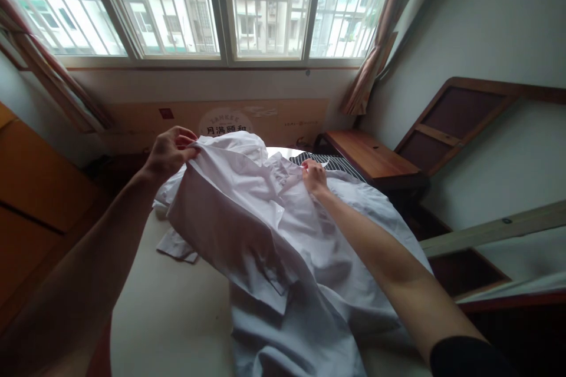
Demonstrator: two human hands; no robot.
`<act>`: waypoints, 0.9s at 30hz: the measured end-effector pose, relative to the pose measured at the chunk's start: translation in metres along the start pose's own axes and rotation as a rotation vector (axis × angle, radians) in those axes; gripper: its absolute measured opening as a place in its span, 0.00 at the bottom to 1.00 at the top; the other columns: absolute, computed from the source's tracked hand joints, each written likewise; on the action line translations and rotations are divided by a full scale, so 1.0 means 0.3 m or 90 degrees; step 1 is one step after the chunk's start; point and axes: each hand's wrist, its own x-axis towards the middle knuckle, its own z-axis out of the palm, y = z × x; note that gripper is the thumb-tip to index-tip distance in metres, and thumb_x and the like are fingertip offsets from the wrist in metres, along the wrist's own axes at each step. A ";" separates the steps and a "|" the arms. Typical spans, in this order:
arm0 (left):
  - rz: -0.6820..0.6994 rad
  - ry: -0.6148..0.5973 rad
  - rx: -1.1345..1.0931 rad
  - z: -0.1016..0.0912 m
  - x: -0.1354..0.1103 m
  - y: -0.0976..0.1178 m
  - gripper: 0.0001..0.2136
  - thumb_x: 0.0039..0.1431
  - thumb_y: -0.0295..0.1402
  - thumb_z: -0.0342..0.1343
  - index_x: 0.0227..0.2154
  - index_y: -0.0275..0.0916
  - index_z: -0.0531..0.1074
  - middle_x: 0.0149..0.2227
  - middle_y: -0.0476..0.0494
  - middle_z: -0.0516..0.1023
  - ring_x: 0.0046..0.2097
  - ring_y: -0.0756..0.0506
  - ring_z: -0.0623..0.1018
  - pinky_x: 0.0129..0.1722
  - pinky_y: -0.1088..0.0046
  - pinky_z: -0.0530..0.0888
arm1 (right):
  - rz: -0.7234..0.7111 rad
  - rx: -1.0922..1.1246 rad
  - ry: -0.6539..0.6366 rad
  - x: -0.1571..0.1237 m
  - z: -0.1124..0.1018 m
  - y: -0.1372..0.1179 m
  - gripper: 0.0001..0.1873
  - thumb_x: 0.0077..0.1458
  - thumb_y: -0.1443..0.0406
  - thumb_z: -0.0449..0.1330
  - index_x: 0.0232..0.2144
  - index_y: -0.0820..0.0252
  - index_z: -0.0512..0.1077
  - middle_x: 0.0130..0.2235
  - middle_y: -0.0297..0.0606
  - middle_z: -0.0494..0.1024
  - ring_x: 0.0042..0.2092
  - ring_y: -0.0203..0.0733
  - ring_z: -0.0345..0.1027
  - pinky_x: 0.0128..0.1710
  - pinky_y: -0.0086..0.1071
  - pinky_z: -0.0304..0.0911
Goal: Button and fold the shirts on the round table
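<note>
A white shirt [247, 212] lies crumpled across the table, one part of it lifted on the left. My left hand [170, 152] pinches its upper left edge and holds the cloth up off the tabletop. Farther right, my right hand [315, 177] grips another part of the same shirt, fingers closed on the fabric near the far side of the table. Between the hands the cloth hangs in loose folds. Its lower part spreads toward me and to the right, draping over the table.
Beneath the shirt is a pale round-edged table [177, 306]. Black-and-white striped cloth [340, 164] shows behind my right hand. A wooden stand [375, 153] is at the right, a printed cardboard panel [283, 118] under the window, and orange cabinets [39, 188] at the left.
</note>
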 end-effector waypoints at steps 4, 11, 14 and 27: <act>0.031 0.137 0.224 0.012 0.065 0.006 0.13 0.58 0.33 0.56 0.44 0.33 0.68 0.42 0.42 0.74 0.44 0.42 0.74 0.45 0.64 0.71 | -0.130 0.082 0.024 -0.085 -0.031 -0.086 0.15 0.58 0.65 0.54 0.48 0.65 0.67 0.49 0.49 0.71 0.51 0.49 0.62 0.51 0.39 0.57; 0.479 -0.324 0.404 0.140 -0.204 0.025 0.20 0.58 0.41 0.56 0.51 0.37 0.68 0.54 0.39 0.70 0.56 0.39 0.66 0.57 0.60 0.59 | -0.675 0.211 -0.183 -0.504 -0.208 -0.193 0.21 0.58 0.54 0.56 0.49 0.61 0.67 0.51 0.48 0.70 0.54 0.48 0.59 0.54 0.44 0.55; 0.508 -0.491 0.405 0.173 -0.339 0.006 0.21 0.57 0.35 0.58 0.53 0.42 0.67 0.49 0.41 0.73 0.51 0.42 0.71 0.55 0.65 0.60 | -0.775 0.207 -0.306 -0.695 -0.252 -0.195 0.28 0.57 0.52 0.57 0.53 0.63 0.64 0.51 0.47 0.70 0.53 0.47 0.60 0.55 0.42 0.52; 0.194 -0.338 0.467 0.203 -0.263 -0.087 0.10 0.61 0.32 0.47 0.41 0.40 0.71 0.33 0.43 0.76 0.36 0.44 0.75 0.37 0.72 0.65 | -0.674 0.162 -0.370 -0.867 -0.223 -0.180 0.12 0.60 0.70 0.48 0.43 0.59 0.67 0.31 0.36 0.71 0.29 0.36 0.61 0.28 0.30 0.53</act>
